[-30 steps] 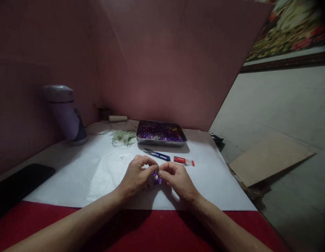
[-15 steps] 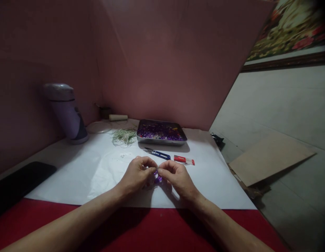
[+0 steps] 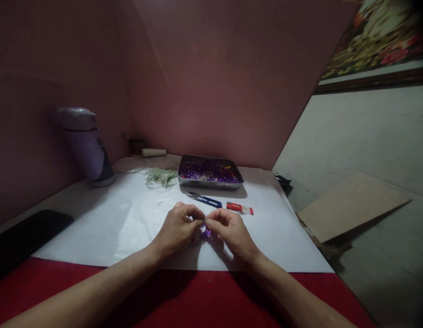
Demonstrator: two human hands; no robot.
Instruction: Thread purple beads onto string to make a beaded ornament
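Over the white paper (image 3: 266,241), my left hand (image 3: 180,228) and my right hand (image 3: 233,231) meet fingertip to fingertip. Both are pinched closed on one end of a string of purple beads (image 3: 206,233), which hangs below the fingers. Its exact fastening or thread between the fingertips is too small to make out. Just beyond the hands lie blue thread snips (image 3: 205,199) and a small red packet of needles (image 3: 239,208). Behind them stands a metal tray (image 3: 211,184) of mostly purple beads.
A tangle of pale green thread (image 3: 161,177) lies left of the tray, with a light-coloured roll (image 3: 154,153) behind it. Tiny rings (image 3: 159,203) dot the paper. A purple tumbler (image 3: 90,148) and a black phone (image 3: 33,237) are at left. Pink panels (image 3: 204,82) wall the back.
Hardly anything differs. Both hands keep their pinch in the same spot, with only a very slight shift of the left fingers.
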